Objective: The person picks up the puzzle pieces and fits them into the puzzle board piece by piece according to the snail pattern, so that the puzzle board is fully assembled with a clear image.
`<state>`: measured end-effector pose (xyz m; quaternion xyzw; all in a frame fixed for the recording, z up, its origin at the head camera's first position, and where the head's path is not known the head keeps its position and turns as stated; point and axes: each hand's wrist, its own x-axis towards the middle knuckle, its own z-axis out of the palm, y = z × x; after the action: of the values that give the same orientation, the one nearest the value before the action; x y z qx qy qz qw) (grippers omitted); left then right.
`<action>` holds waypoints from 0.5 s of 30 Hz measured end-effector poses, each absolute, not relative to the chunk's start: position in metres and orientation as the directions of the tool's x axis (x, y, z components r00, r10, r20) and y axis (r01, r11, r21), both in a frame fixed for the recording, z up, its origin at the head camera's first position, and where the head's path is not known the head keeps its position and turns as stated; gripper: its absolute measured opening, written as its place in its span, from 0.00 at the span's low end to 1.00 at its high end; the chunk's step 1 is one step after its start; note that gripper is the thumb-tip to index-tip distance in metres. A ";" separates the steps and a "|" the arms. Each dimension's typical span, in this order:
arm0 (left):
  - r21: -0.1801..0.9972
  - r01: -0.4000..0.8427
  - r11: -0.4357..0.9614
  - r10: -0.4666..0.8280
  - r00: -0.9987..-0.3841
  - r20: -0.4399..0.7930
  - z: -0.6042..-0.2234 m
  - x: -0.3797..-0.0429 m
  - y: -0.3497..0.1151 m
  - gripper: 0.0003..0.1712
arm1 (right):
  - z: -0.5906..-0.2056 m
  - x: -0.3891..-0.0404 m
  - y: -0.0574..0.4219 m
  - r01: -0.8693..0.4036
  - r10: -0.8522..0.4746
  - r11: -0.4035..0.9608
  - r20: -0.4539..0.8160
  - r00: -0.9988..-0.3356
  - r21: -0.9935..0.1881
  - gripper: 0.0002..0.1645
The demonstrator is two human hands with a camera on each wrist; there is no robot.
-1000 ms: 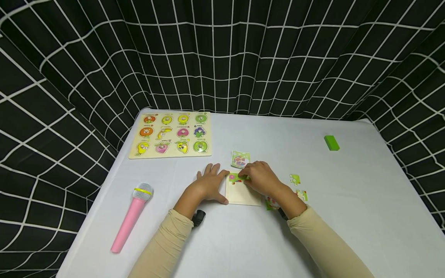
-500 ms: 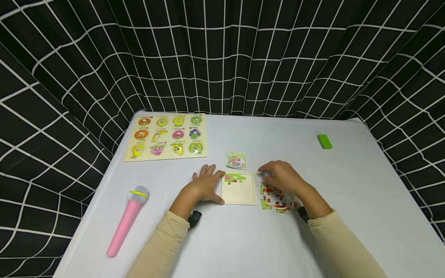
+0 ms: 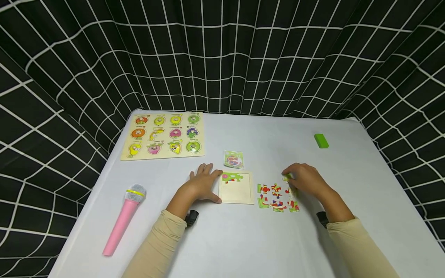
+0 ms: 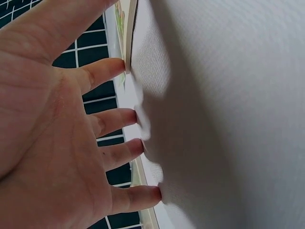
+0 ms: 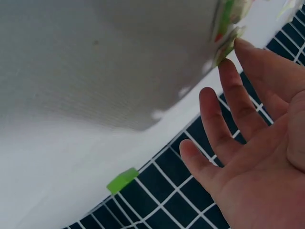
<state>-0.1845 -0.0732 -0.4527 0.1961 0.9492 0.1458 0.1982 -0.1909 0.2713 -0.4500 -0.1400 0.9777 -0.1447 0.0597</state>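
Note:
A square wooden puzzle board (image 3: 236, 195) lies in the middle of the table, with joined green pieces (image 3: 232, 177) in its top left corner. My left hand (image 3: 199, 187) is spread along the board's left side, thumb and index fingertip at its two corners. In the left wrist view the fingers stretch straight toward the board's edge (image 4: 127, 43). Right of the board lie several loose jigsaw pieces (image 3: 278, 205), red, green and white. Over their far right corner, my right hand (image 3: 307, 180) pinches a green puzzle piece (image 5: 228, 47) between thumb and index finger; the other fingers are loosely bent.
Behind the board lies a small picture card (image 3: 234, 159). A wooden fruit puzzle (image 3: 163, 135) sits at the back left, a pink toy microphone (image 3: 125, 218) at the left. A green block (image 3: 321, 141) stands at the back right. Black gridded curtain (image 3: 222, 58) surrounds the table.
My right hand has left the board, moved right over the loose pieces and taken hold of one at their far right. The left hand stays at the board's left side. The view has shifted slightly.

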 end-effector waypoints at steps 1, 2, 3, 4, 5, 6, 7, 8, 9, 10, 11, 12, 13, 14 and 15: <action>0.358 0.311 0.881 0.428 -0.845 -0.319 -0.452 -0.184 -0.074 0.55 | -0.451 -0.191 0.272 -0.256 -0.290 0.918 -0.073 -0.954 -0.302 0.16; 0.362 0.307 0.880 0.427 -0.847 -0.318 -0.452 -0.184 -0.074 0.55 | -0.451 -0.192 0.272 -0.253 -0.287 0.918 -0.072 -0.955 -0.306 0.17; 0.365 0.305 0.880 0.426 -0.848 -0.317 -0.452 -0.184 -0.074 0.55 | -0.452 -0.192 0.273 -0.251 -0.285 0.918 -0.070 -0.956 -0.306 0.17; 0.368 0.303 0.879 0.424 -0.848 -0.316 -0.452 -0.184 -0.074 0.55 | -0.453 -0.193 0.273 -0.252 -0.285 0.917 -0.068 -0.956 -0.308 0.17; 0.369 0.302 0.879 0.424 -0.850 -0.314 -0.452 -0.184 -0.074 0.55 | -0.453 -0.193 0.273 -0.251 -0.284 0.917 -0.067 -0.956 -0.311 0.18; 0.370 0.302 0.879 0.423 -0.851 -0.312 -0.453 -0.184 -0.074 0.55 | -0.453 -0.193 0.273 -0.250 -0.284 0.916 -0.067 -0.957 -0.313 0.18; 0.370 0.300 0.879 0.422 -0.851 -0.312 -0.453 -0.184 -0.074 0.55 | -0.453 -0.193 0.274 -0.250 -0.285 0.916 -0.067 -0.956 -0.314 0.18; 0.369 0.298 0.880 0.420 -0.852 -0.313 -0.453 -0.184 -0.074 0.55 | -0.453 -0.194 0.273 -0.250 -0.285 0.915 -0.068 -0.956 -0.316 0.18; 0.367 0.296 0.882 0.418 -0.852 -0.316 -0.453 -0.184 -0.074 0.55 | -0.453 -0.194 0.273 -0.249 -0.285 0.915 -0.070 -0.956 -0.318 0.18; 0.365 0.295 0.883 0.416 -0.852 -0.318 -0.453 -0.184 -0.074 0.55 | -0.453 -0.194 0.273 -0.248 -0.285 0.914 -0.071 -0.956 -0.320 0.18; 0.363 0.294 0.884 0.415 -0.852 -0.320 -0.453 -0.184 -0.074 0.55 | -0.454 -0.194 0.273 -0.247 -0.284 0.914 -0.072 -0.956 -0.323 0.18; 0.362 0.293 0.885 0.414 -0.851 -0.323 -0.453 -0.184 -0.074 0.55 | -0.454 -0.194 0.272 -0.245 -0.282 0.915 -0.074 -0.956 -0.322 0.18; 0.360 0.292 0.886 0.412 -0.851 -0.325 -0.453 -0.184 -0.074 0.55 | -0.454 -0.194 0.272 -0.241 -0.279 0.915 -0.075 -0.957 -0.323 0.18; 0.358 0.292 0.887 0.412 -0.850 -0.327 -0.453 -0.184 -0.074 0.55 | -0.454 -0.194 0.271 -0.238 -0.276 0.916 -0.076 -0.958 -0.324 0.18; 0.356 0.295 0.887 0.414 -0.849 -0.329 -0.453 -0.184 -0.074 0.55 | -0.454 -0.194 0.270 -0.233 -0.272 0.916 -0.078 -0.959 -0.328 0.18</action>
<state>-0.1842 -0.0742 -0.4526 0.1864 0.9500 0.1478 0.2020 -0.1945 0.2704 -0.4545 -0.1292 0.9768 -0.1597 0.0609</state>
